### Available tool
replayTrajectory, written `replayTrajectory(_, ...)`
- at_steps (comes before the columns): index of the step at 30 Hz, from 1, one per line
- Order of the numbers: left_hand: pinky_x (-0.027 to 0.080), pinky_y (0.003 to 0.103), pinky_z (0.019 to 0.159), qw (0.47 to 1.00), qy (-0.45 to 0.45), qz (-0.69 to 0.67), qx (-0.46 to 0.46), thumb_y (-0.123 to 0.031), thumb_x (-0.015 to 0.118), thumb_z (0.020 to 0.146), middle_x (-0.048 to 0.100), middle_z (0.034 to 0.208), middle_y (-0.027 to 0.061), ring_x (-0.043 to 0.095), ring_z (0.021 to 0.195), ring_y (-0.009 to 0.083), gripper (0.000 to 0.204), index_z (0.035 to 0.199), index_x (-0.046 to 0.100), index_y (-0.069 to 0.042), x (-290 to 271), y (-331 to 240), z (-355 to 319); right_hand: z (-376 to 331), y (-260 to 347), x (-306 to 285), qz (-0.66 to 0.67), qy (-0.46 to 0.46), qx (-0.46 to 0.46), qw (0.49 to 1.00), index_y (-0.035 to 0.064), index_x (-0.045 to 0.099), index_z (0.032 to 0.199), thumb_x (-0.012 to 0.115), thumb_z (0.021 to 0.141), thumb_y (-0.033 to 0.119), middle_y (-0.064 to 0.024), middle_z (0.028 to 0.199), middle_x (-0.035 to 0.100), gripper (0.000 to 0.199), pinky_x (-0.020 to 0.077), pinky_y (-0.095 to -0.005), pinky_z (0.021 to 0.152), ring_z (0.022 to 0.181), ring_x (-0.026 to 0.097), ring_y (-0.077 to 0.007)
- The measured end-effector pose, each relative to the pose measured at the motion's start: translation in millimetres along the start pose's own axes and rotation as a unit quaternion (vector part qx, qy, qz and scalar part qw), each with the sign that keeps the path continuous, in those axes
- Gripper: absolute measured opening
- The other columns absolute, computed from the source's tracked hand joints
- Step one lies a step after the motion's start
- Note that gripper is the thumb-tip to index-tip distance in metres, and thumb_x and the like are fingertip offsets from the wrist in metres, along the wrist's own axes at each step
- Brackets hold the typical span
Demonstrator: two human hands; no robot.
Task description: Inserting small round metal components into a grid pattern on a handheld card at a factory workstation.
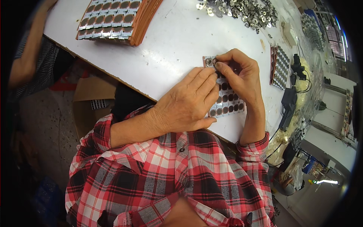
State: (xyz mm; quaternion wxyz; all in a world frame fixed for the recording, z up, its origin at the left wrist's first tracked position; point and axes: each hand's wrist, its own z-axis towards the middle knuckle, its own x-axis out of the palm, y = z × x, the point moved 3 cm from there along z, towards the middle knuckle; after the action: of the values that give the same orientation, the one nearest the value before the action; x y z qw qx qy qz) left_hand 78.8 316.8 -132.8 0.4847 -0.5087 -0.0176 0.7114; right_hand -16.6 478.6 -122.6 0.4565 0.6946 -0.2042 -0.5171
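A circuit board panel (230, 102) with rows of dark round spots lies at the table's near edge, partly hidden under both hands. My left hand (189, 94) rests across its left side, fingers stretched out and the tips near the far end. At that far end my right hand (242, 72) pinches with thumb and forefinger; whatever is between them is too small and covered to name. Beside the pinch, a small shiny metal piece (209, 61) sits on the panel's far left corner.
A tall stack of similar panels (109, 19) stands at the far left. Loose small metal clips (245, 13) are heaped at the far side. More panels (280, 67) lie to the right, near black adapters and cables (289, 104). A person's arm (28, 53) shows at the left.
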Motion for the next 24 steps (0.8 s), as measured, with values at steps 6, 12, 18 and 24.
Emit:
replayTrajectory(6, 0.041, 0.058, 0.109, 0.999, -0.007, 0.032, -0.04, -0.037, 0.088, 0.065, 0.059, 0.124, 0.0271, 0.054, 0.127, 0.0414, 0.074, 0.115, 0.063, 0.011, -4, 0, -6, 45, 2, -15, -0.1, -0.068, -0.024, 0.992, -0.0007, 0.073, 0.11, 0.072, 0.093, 0.008, -0.0013, 0.081, 0.069, 0.019, 0.0475, -0.0238, 0.063, 0.069, 0.058, -0.0074)
replayTrajectory(12, 0.041, 0.059, 0.108, 0.997, -0.04, 0.045, -0.055, -0.037, 0.088, 0.064, 0.06, 0.123, 0.0255, 0.055, 0.125, 0.0394, 0.073, 0.114, 0.064, 0.01, -4, 2, -7, 99, -10, -19, -0.239, -0.151, -0.21, 0.936, 0.0056, 0.074, 0.112, 0.072, 0.091, 0.007, -0.0036, 0.089, 0.069, 0.021, 0.0512, -0.0289, 0.066, 0.07, 0.06, -0.0138)
replayTrajectory(18, 0.042, 0.058, 0.108, 0.997, -0.045, 0.029, -0.053, -0.036, 0.087, 0.064, 0.061, 0.121, 0.0253, 0.056, 0.123, 0.0392, 0.073, 0.113, 0.064, 0.011, -3, 5, -8, 82, -28, -32, -0.115, -0.121, -0.074, 0.983, 0.0029, 0.069, 0.108, 0.067, 0.099, 0.012, -0.0022, 0.09, 0.069, 0.013, 0.0493, -0.0265, 0.058, 0.068, 0.062, -0.0094)
replayTrajectory(24, 0.042, 0.059, 0.107, 0.997, -0.043, 0.033, -0.056, -0.036, 0.087, 0.066, 0.061, 0.124, 0.0264, 0.056, 0.125, 0.0397, 0.071, 0.114, 0.064, 0.01, -5, 6, -8, 38, -24, -54, 0.032, -0.182, 0.072, 0.98, -0.0002, 0.071, 0.11, 0.068, 0.098, 0.012, -0.008, 0.089, 0.073, 0.017, 0.048, -0.0221, 0.047, 0.063, 0.068, -0.0115)
